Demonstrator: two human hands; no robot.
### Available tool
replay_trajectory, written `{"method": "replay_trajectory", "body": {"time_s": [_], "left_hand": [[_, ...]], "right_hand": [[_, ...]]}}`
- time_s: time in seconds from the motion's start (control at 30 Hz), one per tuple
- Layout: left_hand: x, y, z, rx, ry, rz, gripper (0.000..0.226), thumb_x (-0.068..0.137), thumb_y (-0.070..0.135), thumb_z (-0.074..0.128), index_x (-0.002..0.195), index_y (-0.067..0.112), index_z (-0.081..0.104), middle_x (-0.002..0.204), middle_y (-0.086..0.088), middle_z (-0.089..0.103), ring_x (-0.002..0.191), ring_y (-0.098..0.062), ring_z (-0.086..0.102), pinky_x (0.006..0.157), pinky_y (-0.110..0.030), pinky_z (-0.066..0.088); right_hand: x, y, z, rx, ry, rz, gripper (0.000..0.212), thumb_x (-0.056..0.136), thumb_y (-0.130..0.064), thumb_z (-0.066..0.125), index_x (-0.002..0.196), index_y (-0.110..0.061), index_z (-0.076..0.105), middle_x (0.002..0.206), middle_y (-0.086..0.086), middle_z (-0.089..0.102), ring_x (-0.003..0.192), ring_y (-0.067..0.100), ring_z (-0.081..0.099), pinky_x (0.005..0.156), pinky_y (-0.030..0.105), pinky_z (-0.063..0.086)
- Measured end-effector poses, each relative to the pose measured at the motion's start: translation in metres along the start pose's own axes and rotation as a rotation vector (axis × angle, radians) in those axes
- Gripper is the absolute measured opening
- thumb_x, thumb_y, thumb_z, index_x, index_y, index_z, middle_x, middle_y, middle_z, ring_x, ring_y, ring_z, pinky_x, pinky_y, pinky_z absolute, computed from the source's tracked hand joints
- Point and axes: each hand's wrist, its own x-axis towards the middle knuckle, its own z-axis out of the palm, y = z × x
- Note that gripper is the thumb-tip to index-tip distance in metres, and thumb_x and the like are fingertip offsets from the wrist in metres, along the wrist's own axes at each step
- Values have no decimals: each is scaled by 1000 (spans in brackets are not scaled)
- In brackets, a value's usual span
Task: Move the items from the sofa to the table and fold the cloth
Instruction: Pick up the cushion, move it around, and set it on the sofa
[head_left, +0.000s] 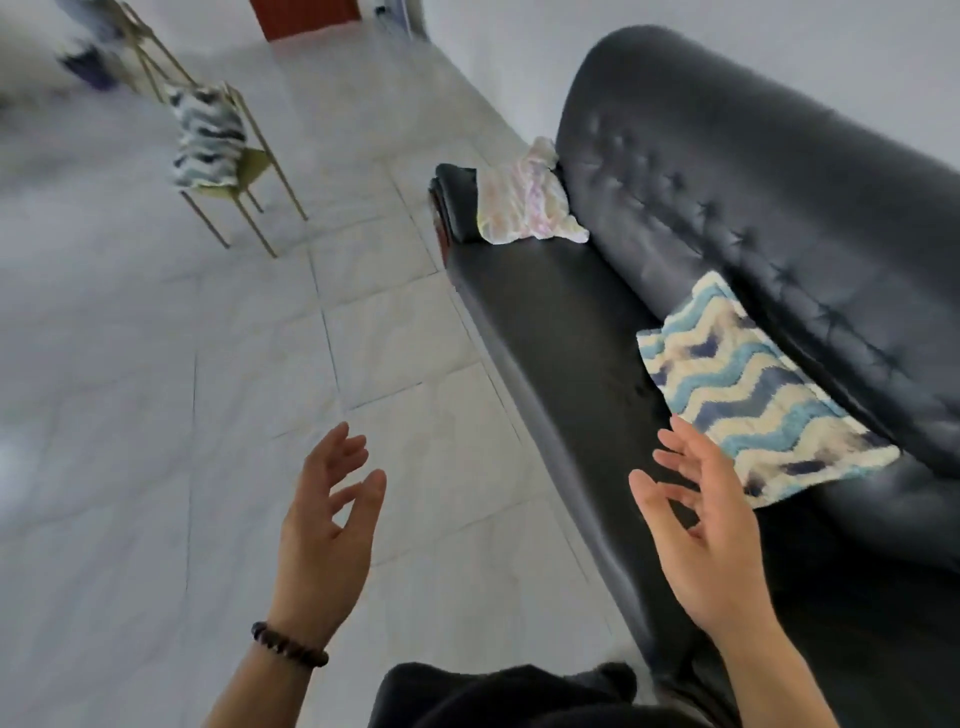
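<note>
A black leather sofa (561, 332) runs along the right side. A blue and white zigzag cushion (753, 395) leans on its seat against the backrest. A crumpled pale pink and white cloth (524, 200) lies at the far end, against the armrest. My right hand (696, 525) hovers open over the seat's front edge, just short of the cushion's near corner. Over the floor to the left my left hand (327, 525), a bead bracelet on its wrist, is open and empty.
A thin-legged gold chair (244, 171) stands on the pale tiled floor (156, 415) at the upper left, holding a second zigzag cushion (205, 137). A red-brown door (306, 15) is at the top. No table shows clearly.
</note>
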Motion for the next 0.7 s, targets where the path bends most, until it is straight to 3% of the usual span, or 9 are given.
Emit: {"method": "replay_trajectory", "body": {"time_s": [0.17, 0.33, 0.53, 0.6, 0.7], "left_hand": [[-22, -70, -112, -83, 132, -114, 46, 91, 15, 60, 133, 30, 47, 122, 11, 62, 112, 1, 59, 85, -17, 52], [-44, -128, -190, -128, 316, -237, 51, 91, 13, 62, 123, 50, 47, 119, 13, 63, 109, 3, 60, 79, -5, 47], [-2, -168, -252, -176, 396, -324, 47, 91, 19, 62, 127, 45, 48, 120, 17, 63, 110, 2, 60, 77, -4, 47], [32, -183, -269, -183, 438, -328, 44, 91, 20, 61, 128, 42, 49, 120, 14, 63, 109, 0, 61, 80, -10, 51], [99, -212, -291, -172, 485, -347, 44, 93, 15, 60, 129, 38, 50, 118, 10, 64, 108, -5, 63, 86, -32, 53]], "right_hand": [[-29, -37, 101, -73, -192, -70, 52, 87, -36, 64, 136, -32, 48, 134, -20, 52, 122, 1, 53, 91, 22, 51], [-55, -57, 196, -196, -421, -74, 55, 87, -40, 64, 138, -37, 44, 135, -25, 48, 122, -4, 49, 98, 26, 47], [-26, -84, 287, -167, -479, -58, 60, 85, -43, 65, 140, -34, 44, 136, -25, 50, 123, -4, 51, 90, 19, 46], [0, -84, 321, -153, -481, -46, 61, 85, -42, 66, 141, -34, 44, 136, -26, 50, 123, -5, 50, 89, 18, 46], [49, -72, 380, -140, -461, -11, 60, 85, -40, 68, 140, -35, 44, 134, -28, 50, 121, -7, 51, 88, 17, 45]]}}
